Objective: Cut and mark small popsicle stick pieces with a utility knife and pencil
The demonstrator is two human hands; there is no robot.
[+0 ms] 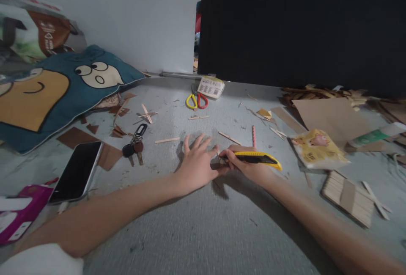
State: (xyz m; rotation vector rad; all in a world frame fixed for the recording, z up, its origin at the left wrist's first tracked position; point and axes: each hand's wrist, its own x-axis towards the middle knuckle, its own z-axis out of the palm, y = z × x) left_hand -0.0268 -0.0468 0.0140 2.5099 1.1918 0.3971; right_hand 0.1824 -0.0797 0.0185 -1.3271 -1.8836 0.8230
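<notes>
My right hand (250, 169) is closed round a yellow and black utility knife (258, 158), its front end pointing left. Beside it, my left hand (196, 167) rests on the grey surface, outer fingers spread. Its thumb and index finger hold a small piece of wooden stick (218, 152), mostly hidden, at the knife's tip; the blade itself is hard to make out. Loose craft sticks lie around: one stick (167, 140) left of my left hand, another stick (230, 138) beyond my hands. A pink striped stick (253, 136) stands out behind the knife.
Scissors (197, 100) and a small packet (211, 86) lie at the back. Leftward are keys (135, 148), a phone (76, 172), a blue cushion (79, 80) and crossed sticks (147, 114). To the right are a yellow packet (319, 149), bundled craft sticks (348, 199), cardboard (326, 116) and a glue tube (376, 134).
</notes>
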